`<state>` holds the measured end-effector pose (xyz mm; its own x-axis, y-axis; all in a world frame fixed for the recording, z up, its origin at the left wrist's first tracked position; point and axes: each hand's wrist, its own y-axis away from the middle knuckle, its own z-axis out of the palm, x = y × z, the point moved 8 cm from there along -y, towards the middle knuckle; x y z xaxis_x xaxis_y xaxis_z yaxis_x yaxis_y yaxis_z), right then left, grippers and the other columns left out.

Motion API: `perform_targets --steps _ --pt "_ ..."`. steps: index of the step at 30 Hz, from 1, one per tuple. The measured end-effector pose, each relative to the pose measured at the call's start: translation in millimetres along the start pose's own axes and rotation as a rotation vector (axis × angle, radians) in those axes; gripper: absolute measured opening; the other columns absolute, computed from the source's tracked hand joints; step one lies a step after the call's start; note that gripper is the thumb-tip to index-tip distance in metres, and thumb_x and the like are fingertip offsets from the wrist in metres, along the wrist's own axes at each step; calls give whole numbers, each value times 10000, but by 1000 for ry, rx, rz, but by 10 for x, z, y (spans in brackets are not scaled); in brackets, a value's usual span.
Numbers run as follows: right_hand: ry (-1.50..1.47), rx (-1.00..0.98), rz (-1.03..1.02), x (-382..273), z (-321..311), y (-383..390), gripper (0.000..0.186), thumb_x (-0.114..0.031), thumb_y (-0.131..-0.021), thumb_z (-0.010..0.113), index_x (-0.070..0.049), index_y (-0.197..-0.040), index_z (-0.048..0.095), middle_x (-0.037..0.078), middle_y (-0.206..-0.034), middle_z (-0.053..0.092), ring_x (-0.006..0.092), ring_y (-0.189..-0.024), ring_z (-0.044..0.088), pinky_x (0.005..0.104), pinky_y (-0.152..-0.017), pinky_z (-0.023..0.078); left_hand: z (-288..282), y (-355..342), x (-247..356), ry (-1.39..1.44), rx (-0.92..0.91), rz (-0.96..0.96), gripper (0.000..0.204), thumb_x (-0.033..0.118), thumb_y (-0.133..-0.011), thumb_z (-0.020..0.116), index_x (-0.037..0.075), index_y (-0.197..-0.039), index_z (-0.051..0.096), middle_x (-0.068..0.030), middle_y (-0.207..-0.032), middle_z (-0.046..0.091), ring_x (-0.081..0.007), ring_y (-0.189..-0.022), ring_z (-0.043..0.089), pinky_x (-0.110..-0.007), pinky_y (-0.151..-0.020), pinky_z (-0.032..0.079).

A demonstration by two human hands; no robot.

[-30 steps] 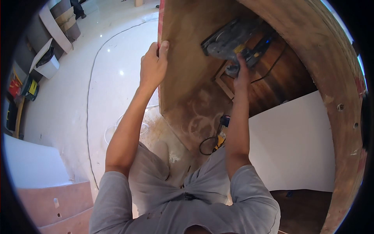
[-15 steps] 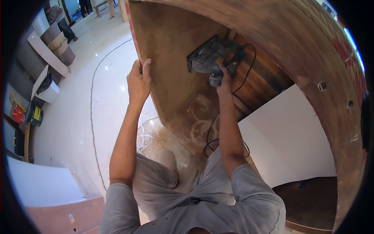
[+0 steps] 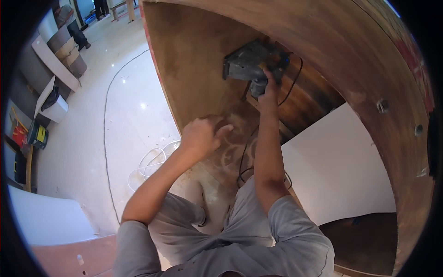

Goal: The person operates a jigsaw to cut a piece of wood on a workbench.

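My right hand (image 3: 268, 87) grips a dusty dark power sander (image 3: 247, 62) with a cord, held inside a wooden cabinet against the brown side panel (image 3: 180, 55) near the dark streaked wood boards (image 3: 311, 92). My left hand (image 3: 204, 136) is off the panel's edge, lower down over the dusty cabinet base (image 3: 235, 152), thumb apart and fingers loosely bent, holding nothing that I can see. A curved wooden rail (image 3: 387, 115) with round holes arches over the right side. A white sheet (image 3: 337, 166) lies beside my right forearm.
Pale tiled floor (image 3: 83, 161) on the left carries a long cable (image 3: 105, 129) and white cable loops (image 3: 150, 164). Leaning boards (image 3: 57, 64), a white bin (image 3: 55, 106) and a tub (image 3: 38, 135) line the left side. A co-worker (image 3: 69, 23) is at the upper left.
My left hand has let go of the panel's edge and moved down and to the right. My right hand and the sander moved slightly left in view; the view shifted, bringing a co-worker into sight.
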<state>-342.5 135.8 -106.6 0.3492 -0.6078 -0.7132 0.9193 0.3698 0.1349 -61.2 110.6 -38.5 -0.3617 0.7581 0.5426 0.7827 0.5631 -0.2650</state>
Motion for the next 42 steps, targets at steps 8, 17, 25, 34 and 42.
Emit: perform_targets --steps 8,17,25,34,42 --pt "-17 -133 -40 452 -985 -1088 394 -138 -747 748 -67 -1090 569 39 -902 623 192 -754 633 365 -651 525 120 -294 19 220 47 65 421 319 -863 642 -25 -1106 632 -225 -1027 663 -367 -933 655 -407 -831 504" --pt "14 -149 13 720 -914 -1045 380 -186 -768 724 -67 -1085 552 75 -925 632 252 -777 643 407 -680 543 1551 -626 -670 748 -326 -207 612 454 -877 636 6 -1283 541 -169 -1201 608 -219 -1135 571 -328 -934 444" --pt "22 -124 112 564 -303 -412 407 -251 -771 720 -90 -1111 566 75 -979 639 256 -915 629 405 -835 514 1839 -1429 -447 1391 88 -454 670 440 -839 685 2 -1301 476 -119 -1226 575 -241 -1124 546 -313 -945 408" --pt "4 -104 282 674 -468 -150 368 -308 -893 593 -76 -1178 568 77 -1123 626 242 -1025 604 396 -931 481 2086 -1351 -409 1872 166 -571 695 382 -795 754 -39 -1279 486 -131 -1224 571 -212 -1111 554 -328 -957 421" --pt "-112 2 371 708 -454 -25 372 -347 -1000 369 -94 -1208 545 99 -1196 591 252 -1117 567 417 -982 467 2122 -1592 -523 1694 84 -603 663 336 -812 731 -68 -1273 478 -143 -1156 606 -234 -1044 597 -346 -912 456"
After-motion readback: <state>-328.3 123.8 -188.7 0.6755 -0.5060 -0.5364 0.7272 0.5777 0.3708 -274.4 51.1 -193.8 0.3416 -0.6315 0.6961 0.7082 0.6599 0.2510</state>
